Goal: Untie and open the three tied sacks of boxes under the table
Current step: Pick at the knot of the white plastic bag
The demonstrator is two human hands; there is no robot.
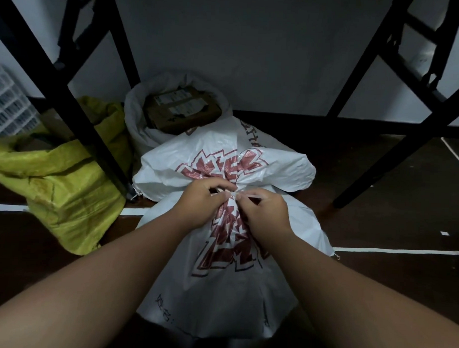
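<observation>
Nearest, on the dark floor (376,270): white woven plastic sack with red print (227,278), neck bunched. Left hand (201,201) and right hand (263,214) both pinch the thin pale tie string (248,194) at the knot. Step: untying, probably the last sack. Next: loosen the knot, spread the neck. Beyond, yellow-green woven sack (53,183) and white sack showing a cardboard box (181,112) look open.

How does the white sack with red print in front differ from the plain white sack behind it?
The printed sack is cinched at the neck by a tie, which the left hand and right hand pinch; the plain sack is open, showing a cardboard box. The printed sack bears red characters; the plain sack shows none. Both are white and stand on the floor.
</observation>
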